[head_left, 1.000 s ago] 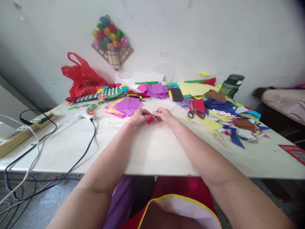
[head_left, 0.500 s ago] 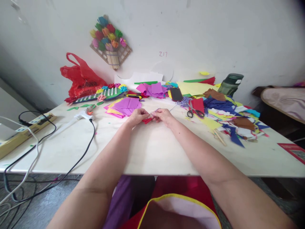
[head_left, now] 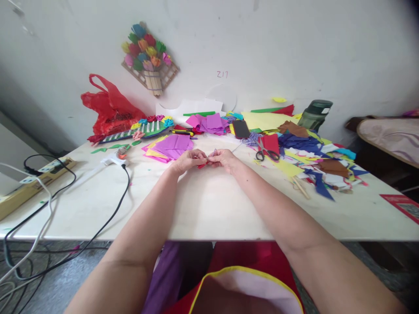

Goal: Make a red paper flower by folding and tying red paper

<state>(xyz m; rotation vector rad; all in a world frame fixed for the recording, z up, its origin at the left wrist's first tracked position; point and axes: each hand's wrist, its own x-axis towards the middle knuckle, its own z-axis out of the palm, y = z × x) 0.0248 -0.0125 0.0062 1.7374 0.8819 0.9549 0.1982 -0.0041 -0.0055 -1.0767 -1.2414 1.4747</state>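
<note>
My left hand (head_left: 189,162) is closed, pinching a small folded piece of red paper (head_left: 202,165) above the middle of the table. Opposite it, my right hand (head_left: 225,159) has its fingertips pressed together at the same red piece, nearly meeting the left fingers. A thin strand of yarn runs from behind the right hand toward a purple yarn bundle (head_left: 253,139). The fingers hide most of the red paper and the yarn's end. Just beyond the left hand lies a stack of purple, yellow and pink paper squares (head_left: 173,146).
Scissors (head_left: 266,153) and a phone (head_left: 241,129) lie right of centre. Paper scraps (head_left: 304,146) and a green bottle (head_left: 314,115) are farther right. At left are a glue gun (head_left: 114,158) with a trailing cord, a power strip (head_left: 62,170) and a red bag (head_left: 109,107).
Both hands stay in nearly the same place; the fingers have shifted slightly around the red paper, less of which shows. The whole view has moved a little.
</note>
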